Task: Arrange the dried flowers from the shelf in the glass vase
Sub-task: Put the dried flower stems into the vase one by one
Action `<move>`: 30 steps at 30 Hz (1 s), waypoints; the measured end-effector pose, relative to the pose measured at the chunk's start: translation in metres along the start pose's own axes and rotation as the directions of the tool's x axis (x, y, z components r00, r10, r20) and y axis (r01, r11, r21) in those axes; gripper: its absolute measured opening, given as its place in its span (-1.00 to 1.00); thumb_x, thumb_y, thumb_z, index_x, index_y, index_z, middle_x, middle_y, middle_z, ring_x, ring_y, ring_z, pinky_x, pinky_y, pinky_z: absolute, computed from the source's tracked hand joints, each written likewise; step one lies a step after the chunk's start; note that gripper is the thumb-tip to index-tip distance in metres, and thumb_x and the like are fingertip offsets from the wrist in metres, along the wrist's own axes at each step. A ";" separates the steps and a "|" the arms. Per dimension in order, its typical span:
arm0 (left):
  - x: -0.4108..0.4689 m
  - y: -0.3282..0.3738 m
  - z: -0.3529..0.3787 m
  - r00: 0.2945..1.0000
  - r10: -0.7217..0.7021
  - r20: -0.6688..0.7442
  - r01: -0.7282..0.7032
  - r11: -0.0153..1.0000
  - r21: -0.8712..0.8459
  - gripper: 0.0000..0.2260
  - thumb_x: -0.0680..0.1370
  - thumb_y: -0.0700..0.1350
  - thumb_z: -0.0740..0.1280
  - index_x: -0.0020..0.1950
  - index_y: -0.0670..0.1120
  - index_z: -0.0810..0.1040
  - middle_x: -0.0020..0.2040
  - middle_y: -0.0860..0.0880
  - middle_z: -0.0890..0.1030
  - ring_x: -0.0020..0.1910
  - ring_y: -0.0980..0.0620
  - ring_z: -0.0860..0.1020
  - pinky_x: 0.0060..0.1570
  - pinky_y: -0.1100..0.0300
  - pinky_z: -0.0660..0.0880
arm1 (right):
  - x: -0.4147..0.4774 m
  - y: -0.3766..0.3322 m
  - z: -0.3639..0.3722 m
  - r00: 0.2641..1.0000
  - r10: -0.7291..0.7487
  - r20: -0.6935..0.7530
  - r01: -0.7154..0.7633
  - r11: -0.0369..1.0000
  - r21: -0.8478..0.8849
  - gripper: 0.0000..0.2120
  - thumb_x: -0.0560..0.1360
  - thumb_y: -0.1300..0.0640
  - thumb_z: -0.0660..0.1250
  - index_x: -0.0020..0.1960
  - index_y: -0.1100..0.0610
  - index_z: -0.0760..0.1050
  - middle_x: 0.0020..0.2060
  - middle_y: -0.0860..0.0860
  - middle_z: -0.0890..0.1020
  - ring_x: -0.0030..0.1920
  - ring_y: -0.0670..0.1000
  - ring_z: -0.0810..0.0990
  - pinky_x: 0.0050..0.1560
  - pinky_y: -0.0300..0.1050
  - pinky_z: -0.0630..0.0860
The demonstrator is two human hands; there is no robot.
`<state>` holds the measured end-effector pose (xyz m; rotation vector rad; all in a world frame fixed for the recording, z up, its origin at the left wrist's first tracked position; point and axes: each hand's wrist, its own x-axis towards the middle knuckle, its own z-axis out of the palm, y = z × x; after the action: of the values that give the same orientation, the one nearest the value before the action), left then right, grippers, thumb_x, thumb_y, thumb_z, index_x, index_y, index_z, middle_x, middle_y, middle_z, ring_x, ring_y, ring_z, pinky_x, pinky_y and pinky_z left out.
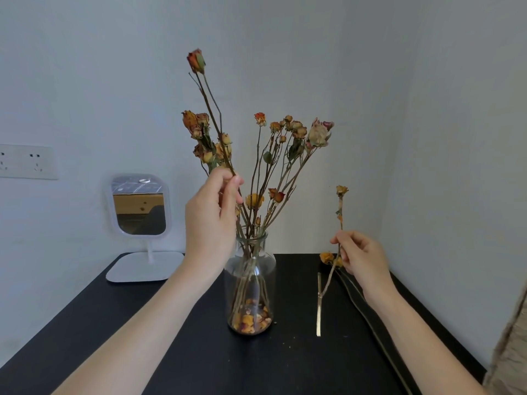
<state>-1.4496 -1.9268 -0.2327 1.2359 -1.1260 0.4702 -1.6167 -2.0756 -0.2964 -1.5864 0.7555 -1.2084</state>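
- Our left hand (211, 215) pinches a tall rose stem (196, 61) between thumb and fingertips, about halfway along its length. The grip sits at 11 o'clock from the mouth of the vase (250, 283), and the lower end appears to run down into it.
- Our right hand (360, 259) pinches a short forked stem (341, 190) near its middle. It holds the stem upright over the table (85, 337), at 3 o'clock from the vase and apart from it.
- The vase stands mid-table and holds a spread of dried flowers (296, 129), with loose petals (251, 320) at the bottom.
- Another flower head (326, 257) lies at 9 o'clock from the right hand. A long bare stem (382, 337) runs off toward 5 o'clock.
- We judge these stems to be light, stiff and brittle, with heads that shed easily. We would hold the woody part below the blooms in a soft pinch, never bend it, and thread the cut end between the stems already in the neck.
- A mirror (139, 205) stands at 10 o'clock from the vase.
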 end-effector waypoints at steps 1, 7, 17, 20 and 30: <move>-0.001 -0.003 0.001 1.000 -0.002 0.013 0.002 1.000 0.019 -0.89 0.58 -0.06 0.16 -0.11 -0.01 0.44 -0.34 0.13 0.50 -0.37 0.28 0.48 -0.34 0.52 0.36 | 0.000 0.000 0.000 1.000 -0.002 0.000 0.002 1.000 0.001 -0.79 0.55 0.11 0.22 -0.18 0.13 0.56 -0.53 -0.07 0.40 -0.54 -0.18 0.36 -0.53 -0.39 0.35; -0.009 -0.023 0.011 0.990 -0.060 0.126 0.041 0.987 0.153 -0.89 0.55 -0.03 0.24 -0.10 0.00 0.53 -0.38 0.17 0.49 -0.36 0.21 0.50 -0.36 0.50 0.38 | -0.001 0.002 0.004 1.000 -0.005 0.020 0.005 1.000 0.000 -0.79 0.56 0.12 0.22 -0.18 0.13 0.56 -0.49 -0.01 0.40 -0.51 -0.15 0.35 -0.54 -0.41 0.32; -0.015 -0.035 0.025 0.981 -0.098 0.168 0.060 0.973 0.223 -0.84 0.49 0.01 0.33 0.02 0.02 0.60 -0.50 0.08 0.45 -0.42 0.13 0.52 -0.28 0.38 0.47 | -0.001 0.008 0.009 0.999 0.015 0.043 -0.014 1.000 -0.023 -0.80 0.55 0.09 0.23 -0.16 0.12 0.56 -0.49 -0.01 0.40 -0.48 -0.11 0.35 -0.49 -0.34 0.32; -0.013 -0.033 0.030 0.988 -0.064 0.138 0.033 0.977 0.212 -0.83 0.49 0.01 0.33 -0.01 0.00 0.64 -0.53 0.15 0.42 -0.41 0.16 0.52 -0.27 0.42 0.45 | -0.001 0.008 0.010 0.999 0.021 0.046 -0.020 1.000 -0.017 -0.80 0.55 0.10 0.23 -0.16 0.12 0.57 -0.50 -0.02 0.40 -0.49 -0.12 0.35 -0.48 -0.34 0.31; -0.026 -0.040 0.035 0.977 -0.137 0.164 0.064 0.920 0.386 -0.73 0.50 0.08 0.32 0.10 -0.02 0.63 -0.28 0.08 0.63 -0.28 0.13 0.58 -0.33 0.42 0.37 | 0.000 0.010 0.008 0.999 0.029 0.043 -0.027 0.999 -0.030 -0.80 0.55 0.09 0.23 -0.16 0.13 0.56 -0.49 0.00 0.40 -0.50 -0.13 0.34 -0.51 -0.37 0.30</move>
<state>-1.4427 -1.9643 -0.2784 1.6999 -1.1559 0.5160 -1.6086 -2.0769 -0.3059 -1.6161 0.7683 -1.1436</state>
